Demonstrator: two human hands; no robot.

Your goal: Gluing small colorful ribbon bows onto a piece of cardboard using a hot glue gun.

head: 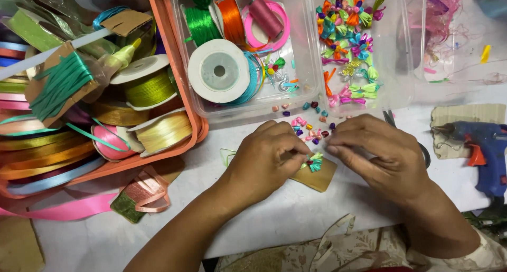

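Note:
My left hand (266, 158) pinches a small teal and green ribbon flower (316, 161) over a tan card piece (319, 178) on the white table (296, 214). My right hand (383, 153) meets it from the right, fingertips closed at the same flower. Just beyond my fingers lie several tiny coloured ribbon buds (311, 128). Whether the right fingers hold anything else is hidden.
An orange basket (182, 82) of ribbon spools stands at the left. Two clear plastic boxes hold ribbon reels (219, 70) and small ribbon flowers (351, 45). A blue glue gun (483, 145) rests at right on cardboard. Scissors (392, 119) poke out behind my right hand. Pink ribbon (145, 193) lies loose.

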